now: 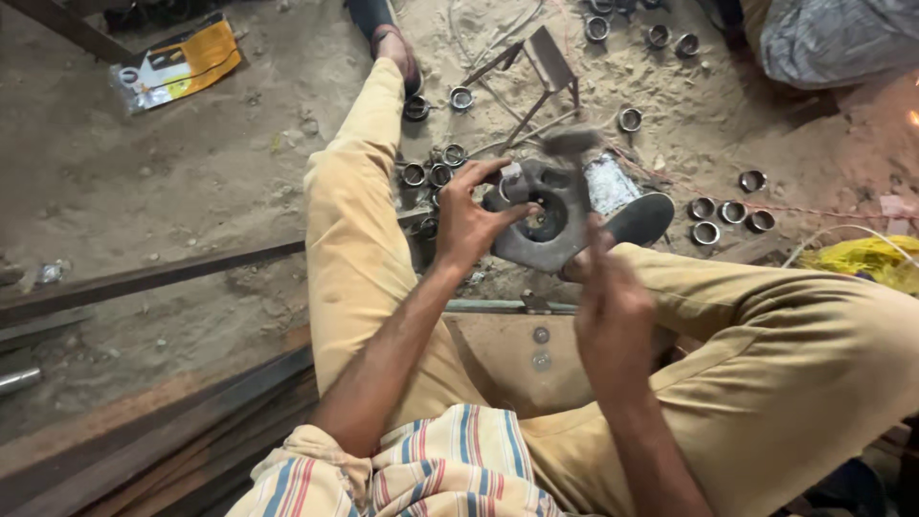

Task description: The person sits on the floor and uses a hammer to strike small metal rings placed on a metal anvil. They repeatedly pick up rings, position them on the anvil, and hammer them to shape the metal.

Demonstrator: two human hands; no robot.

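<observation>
Head view — left hand (pixel 466 222) grips the grey metal plate (pixel 542 218) — right hand (pixel 613 321) below it clutches a hammer (pixel 572 144).

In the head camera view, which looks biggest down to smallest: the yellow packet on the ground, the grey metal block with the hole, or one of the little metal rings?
1. Grey metal block, though it lies nearer the camera.
2. Yellow packet, farther off, so the two are unsure.
3. Metal ring, clearly smallest.

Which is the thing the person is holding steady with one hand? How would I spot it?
Find the person's tan trousers and look between the knees, on the sandy ground. The left hand grips a thick grey metal block there. Unlike the small shiny rings scattered around it, it is big, dull and flat with one round hole in the middle.
</observation>
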